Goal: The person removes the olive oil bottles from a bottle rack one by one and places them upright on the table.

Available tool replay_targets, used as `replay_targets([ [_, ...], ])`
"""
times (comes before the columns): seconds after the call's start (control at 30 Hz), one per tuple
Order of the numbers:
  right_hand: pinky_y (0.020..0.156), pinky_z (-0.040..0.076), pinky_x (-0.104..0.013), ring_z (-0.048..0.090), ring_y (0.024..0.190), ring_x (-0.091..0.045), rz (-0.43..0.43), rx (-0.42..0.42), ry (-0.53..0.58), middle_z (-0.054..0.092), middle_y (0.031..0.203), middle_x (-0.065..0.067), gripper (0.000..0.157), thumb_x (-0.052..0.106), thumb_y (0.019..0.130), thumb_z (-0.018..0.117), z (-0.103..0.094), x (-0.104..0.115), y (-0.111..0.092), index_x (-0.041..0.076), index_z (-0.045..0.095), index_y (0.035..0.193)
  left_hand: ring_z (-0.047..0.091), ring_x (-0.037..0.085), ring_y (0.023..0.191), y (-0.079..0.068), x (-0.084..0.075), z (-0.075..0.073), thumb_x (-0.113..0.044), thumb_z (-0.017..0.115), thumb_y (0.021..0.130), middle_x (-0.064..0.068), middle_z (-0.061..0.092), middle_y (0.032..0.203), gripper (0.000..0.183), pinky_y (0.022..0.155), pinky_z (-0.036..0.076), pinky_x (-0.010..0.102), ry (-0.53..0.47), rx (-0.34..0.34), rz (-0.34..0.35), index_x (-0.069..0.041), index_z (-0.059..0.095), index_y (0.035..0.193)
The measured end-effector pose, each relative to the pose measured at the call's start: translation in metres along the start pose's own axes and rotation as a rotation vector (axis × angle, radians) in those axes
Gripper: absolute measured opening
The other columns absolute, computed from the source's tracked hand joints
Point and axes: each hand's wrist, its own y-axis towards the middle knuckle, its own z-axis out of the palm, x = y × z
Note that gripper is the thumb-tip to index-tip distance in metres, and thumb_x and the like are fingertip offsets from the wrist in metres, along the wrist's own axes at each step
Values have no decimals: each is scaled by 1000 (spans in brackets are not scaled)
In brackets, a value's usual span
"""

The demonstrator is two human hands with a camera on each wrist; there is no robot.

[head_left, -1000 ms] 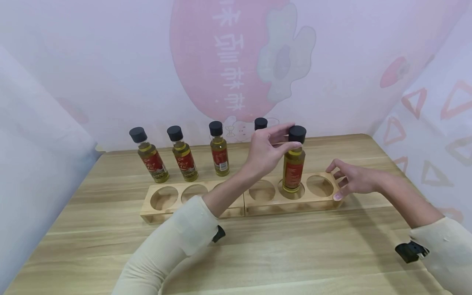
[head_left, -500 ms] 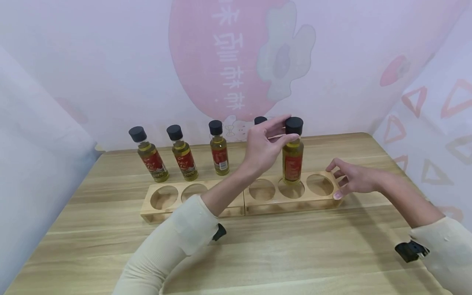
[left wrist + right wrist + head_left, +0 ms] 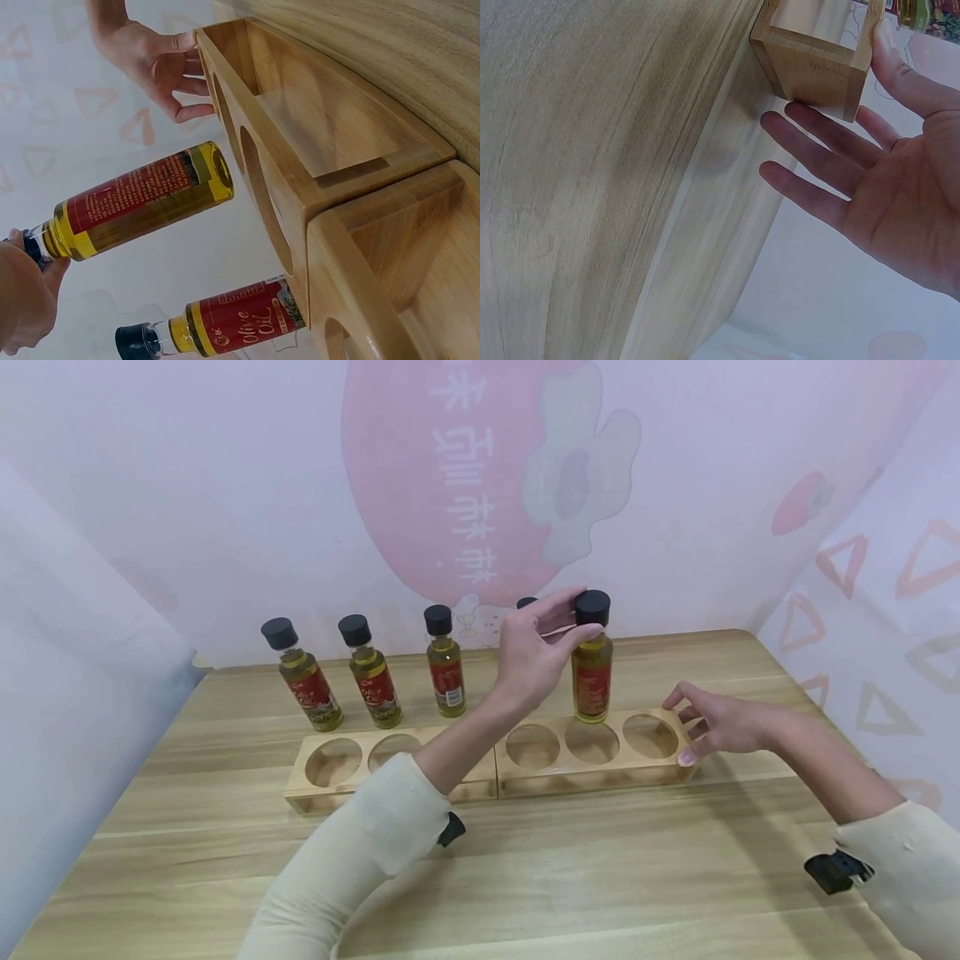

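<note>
My left hand (image 3: 534, 653) pinches an olive oil bottle (image 3: 592, 681) by its black-capped neck. The bottle hangs upright above the right wooden rack (image 3: 558, 779), its base over the back of the middle hole; the left wrist view shows a gap between base and rack. At the rack's right end, my right hand (image 3: 723, 724) holds the corners, thumb at the front and forefinger at the back. In the right wrist view its other fingers (image 3: 810, 195) reach past the end panel (image 3: 810, 75). Behind my left hand another bottle (image 3: 527, 602) is mostly hidden, only its cap showing.
A second wooden rack (image 3: 322, 800) adjoins on the left, partly covered by my left forearm. Several more olive oil bottles (image 3: 311, 687) stand in a row behind it on the wooden table (image 3: 600, 877). A printed white backdrop (image 3: 247, 510) closes off the back and sides.
My left hand has raised the olive oil bottle up out of the rack's middle hole and shifted slightly left and back. The right hand stays in place on the rack.
</note>
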Motion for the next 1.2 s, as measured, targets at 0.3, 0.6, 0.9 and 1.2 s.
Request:
replay_targets([
  [0.3,99,55,-59,55,126,-57,0,2,7,45,139,-48,75,13,88,84,0,-1,1,-4,29,136,73,33,111,6,6,3,8,78,87,27,71,121,46,92,60,25,-2,-22,6,11,65,131],
  [0.6,99,56,-57,56,125,-55,-6,4,41,47,138,-46,75,11,88,84,1,-2,1,-5,28,137,73,34,110,10,15,5,10,78,86,27,71,120,45,91,60,25,-24,-25,-29,11,66,128],
  [0.9,99,56,-57,56,125,-56,-6,11,27,46,139,-46,76,11,88,83,0,-2,2,-5,27,138,73,35,110,14,26,6,12,78,85,27,71,120,43,90,61,25,-16,-40,-77,11,66,127],
  [1.2,99,55,-58,54,126,-57,4,13,13,46,139,-46,77,12,89,83,-1,-2,0,-5,27,138,72,36,111,16,38,8,13,78,84,27,71,122,44,90,60,24,-54,-71,-159,10,67,127],
])
